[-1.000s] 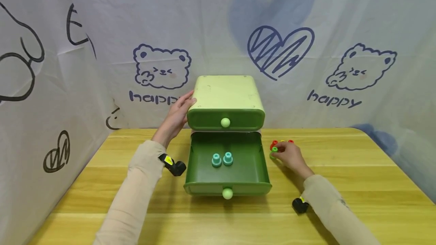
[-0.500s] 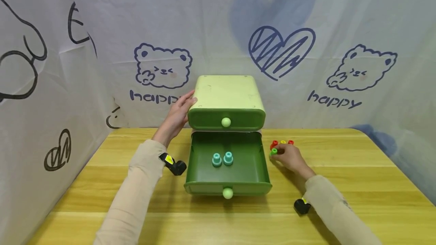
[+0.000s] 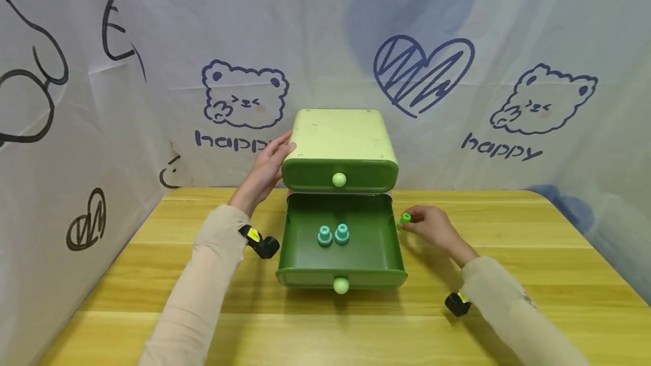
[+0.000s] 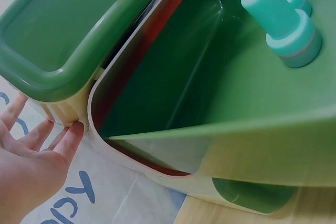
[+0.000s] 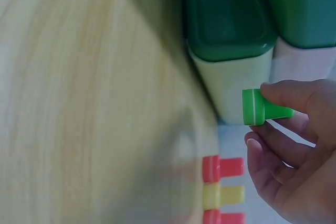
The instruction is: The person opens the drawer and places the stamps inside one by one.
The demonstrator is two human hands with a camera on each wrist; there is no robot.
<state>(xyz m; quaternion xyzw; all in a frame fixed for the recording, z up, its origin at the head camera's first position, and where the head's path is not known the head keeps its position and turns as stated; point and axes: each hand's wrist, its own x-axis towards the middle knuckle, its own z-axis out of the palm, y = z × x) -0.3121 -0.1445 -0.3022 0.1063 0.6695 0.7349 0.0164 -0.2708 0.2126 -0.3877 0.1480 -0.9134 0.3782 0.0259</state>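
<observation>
Since the earlier frame, the green peg (image 3: 405, 218) has moved toward the open drawer (image 3: 305, 258), pinched between fingers of the right hand (image 3: 432, 227).
Head: it hangs just beside the drawer wall; bare drawer floor surrounds two teal pegs (image 3: 342, 234). Left wrist: the left hand (image 4: 34, 166), fingers extended, touches the cabinet (image 4: 68, 107). Right wrist: long axis near upright, wide base toward the counter (image 5: 105, 103); red pegs (image 5: 223, 167) and a yellow peg (image 5: 223, 195) stand nearby.

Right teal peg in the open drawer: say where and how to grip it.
Probably come from above and pinch the right teal peg by its narrow stem, front to back. It stands upright on a wider base, the open drawer leaves its top exposed, and the other teal peg stands close on its left.
</observation>
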